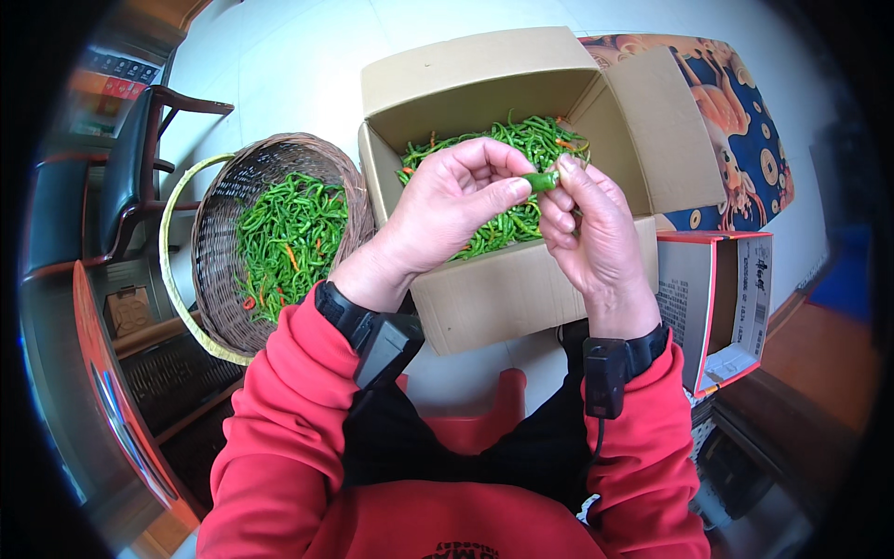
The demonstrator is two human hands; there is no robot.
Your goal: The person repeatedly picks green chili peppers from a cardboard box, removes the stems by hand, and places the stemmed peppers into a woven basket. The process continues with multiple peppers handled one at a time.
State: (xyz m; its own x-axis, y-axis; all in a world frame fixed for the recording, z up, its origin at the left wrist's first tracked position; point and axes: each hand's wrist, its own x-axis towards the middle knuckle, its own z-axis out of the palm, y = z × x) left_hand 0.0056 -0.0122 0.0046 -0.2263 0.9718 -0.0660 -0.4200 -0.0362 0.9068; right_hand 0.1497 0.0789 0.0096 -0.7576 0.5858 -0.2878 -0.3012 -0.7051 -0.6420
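Above an open cardboard box, my left hand pinches a green chili pepper between thumb and index finger. The thumb and fingers of my right hand are closed on the pepper's other end, where a pale tip shows. Part of this pepper is hidden by my left fingers. Many green chilies, with a few orange ones, cover the bottom of the box below my hands. To the left, a brown wicker basket holds a heap of green chilies mixed with some red and orange ones.
The basket's yellow handle arches out leftward. A dark chair stands beyond it. On the right, an open red-edged carton sits near a patterned mat. A red stool shows between my legs. Straps with black devices encircle both wrists.
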